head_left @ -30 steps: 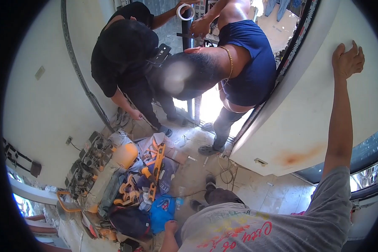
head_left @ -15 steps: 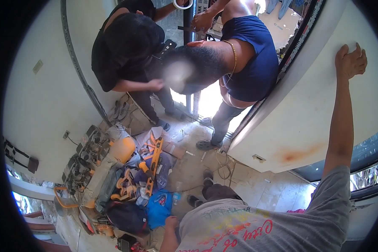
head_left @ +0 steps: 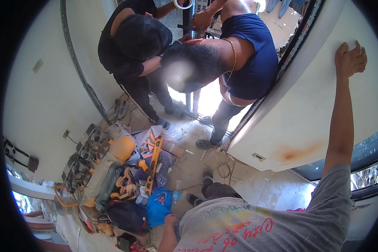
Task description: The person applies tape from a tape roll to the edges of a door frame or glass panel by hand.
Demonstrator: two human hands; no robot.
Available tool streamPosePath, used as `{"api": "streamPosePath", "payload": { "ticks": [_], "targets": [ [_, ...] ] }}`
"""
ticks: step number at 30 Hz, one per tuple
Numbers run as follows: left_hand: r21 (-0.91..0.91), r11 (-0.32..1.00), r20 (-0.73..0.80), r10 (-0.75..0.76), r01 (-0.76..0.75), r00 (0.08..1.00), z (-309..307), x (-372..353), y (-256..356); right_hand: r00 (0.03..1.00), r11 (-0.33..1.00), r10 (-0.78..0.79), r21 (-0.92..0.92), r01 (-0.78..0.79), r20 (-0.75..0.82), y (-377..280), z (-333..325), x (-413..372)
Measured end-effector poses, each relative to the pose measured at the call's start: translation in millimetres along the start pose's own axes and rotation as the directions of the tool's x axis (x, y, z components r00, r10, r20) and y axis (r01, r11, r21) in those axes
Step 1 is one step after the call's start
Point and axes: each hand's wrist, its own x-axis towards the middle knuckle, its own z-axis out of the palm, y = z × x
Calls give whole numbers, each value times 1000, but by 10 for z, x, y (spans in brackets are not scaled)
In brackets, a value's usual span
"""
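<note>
My right hand (head_left: 351, 59) rests high against the white wall (head_left: 298, 113) at the right, its fingers apart and nothing held. Down at the bottom centre, my left hand (head_left: 171, 220) hangs beside my grey shirt (head_left: 256, 222); its fingers are too hidden to make out. Just left of it lies a blue bag (head_left: 158, 208), with a dark bag (head_left: 127, 216) beside that. A yellow spirit level (head_left: 154, 164) lies on the pile of tools above them.
Two people in dark clothes bend together at the doorway, one in black (head_left: 130, 38), one in navy (head_left: 250, 59). One holds a white ring (head_left: 183, 3). A yellow machine (head_left: 122, 149), a cable (head_left: 225, 166) and a bottle (head_left: 177, 194) are on the floor.
The person in black has shifted right, closer to the other, and the lowered forearm has risen towards the other's head. My hands have hardly moved.
</note>
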Motion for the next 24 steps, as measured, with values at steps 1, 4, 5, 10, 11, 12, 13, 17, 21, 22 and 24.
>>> {"api": "streamPosePath", "payload": {
  "ticks": [1, 4, 5, 10, 11, 12, 13, 17, 21, 22, 24],
  "targets": [
    [24, 1000, -4, 10, -10, 1000, -7, -11, 5, 1000, 1000, 5, 3, -5, -5, -2, 5, -2],
    [53, 998, -13, 24, -23, 1000, -19, -15, 24, 1000, 1000, 12, -10, -12, -1, 17, 24, -8],
    [57, 998, -18, 26, -25, 999, -22, -4, 26, 1000, 1000, 13, -25, -13, 7, 26, 33, -10],
    [85, 994, -15, 64, -63, 998, -10, 24, 50, 1000, 999, 23, -28, -23, 10, 37, 43, -13],
    [117, 990, -33, 76, -72, 997, 6, 55, 32, 1000, 1000, 17, -1, -17, -1, 32, 37, -10],
    [118, 990, -34, 76, -72, 997, 18, 84, 12, 1000, 1000, 17, -1, -17, 0, 43, 42, -14],
    [108, 991, -21, 78, -76, 997, 27, 113, -14, 1000, 1000, 10, -15, -10, 5, 60, 52, -17],
    [49, 998, 23, 40, -41, 999, 42, 109, -33, 1000, 1000, 5, -23, -5, -4, 60, 72, -17],
    [158, 982, -21, 111, -107, 994, 65, -14, 1, 1000, 1000, 13, -24, -13, 5, 72, 84, -21],
    [150, 983, -28, 114, -108, 993, 67, -8, -24, 1000, 1000, 8, -26, -8, 8, 71, 77, -20],
    [142, 984, -34, 115, -109, 993, 64, 10, -72, 1000, 1000, 2, -28, -2, 11, 67, 75, -18]
  ]
}}
